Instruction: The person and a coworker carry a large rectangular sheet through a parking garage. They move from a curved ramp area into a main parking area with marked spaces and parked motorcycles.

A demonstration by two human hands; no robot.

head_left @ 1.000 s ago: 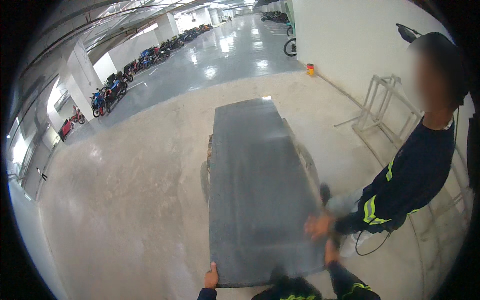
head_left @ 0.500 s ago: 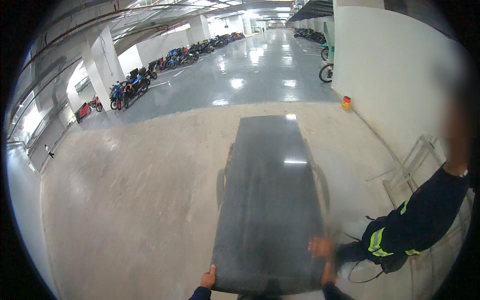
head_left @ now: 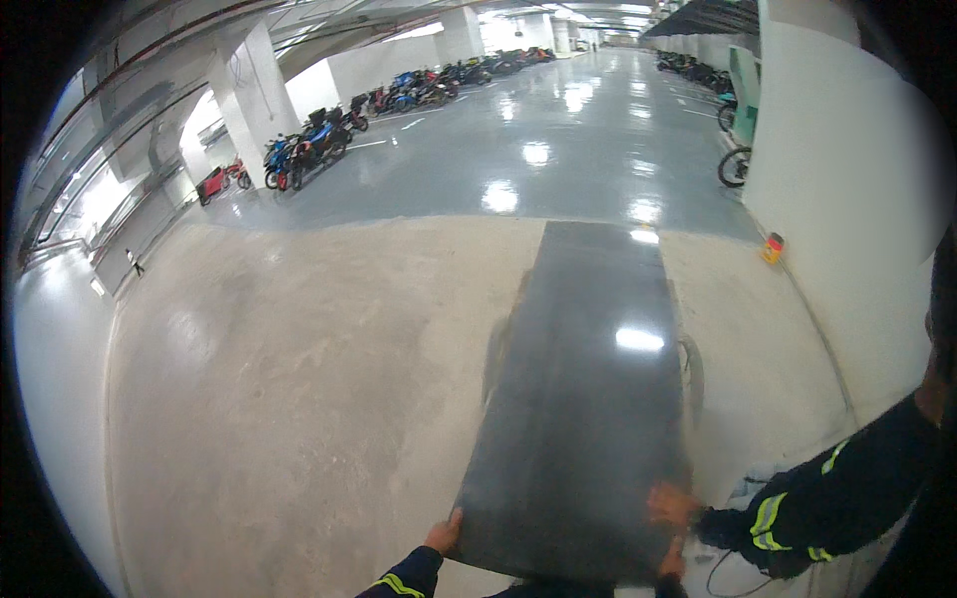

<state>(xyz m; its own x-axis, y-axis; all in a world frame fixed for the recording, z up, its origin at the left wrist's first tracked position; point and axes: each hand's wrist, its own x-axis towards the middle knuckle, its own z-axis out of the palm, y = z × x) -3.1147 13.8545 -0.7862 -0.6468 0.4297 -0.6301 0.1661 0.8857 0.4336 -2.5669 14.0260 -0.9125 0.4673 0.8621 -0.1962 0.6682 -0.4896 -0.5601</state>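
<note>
The long, dark-grey rectangular slab (head_left: 588, 429) now nearly reaches the glossy blue-grey floor (head_left: 449, 179); the gap looked wider earlier. The left hand (head_left: 445, 533), forearm angled inward, grips the slab's near left edge; the right hand's (head_left: 673, 560) hold, near-right corner, I can't tell.

Head view: wide fisheye, facing forward-down; dark slab (head_left: 583, 419) close below, garage floor (head_left: 439, 179) beyond.
</note>
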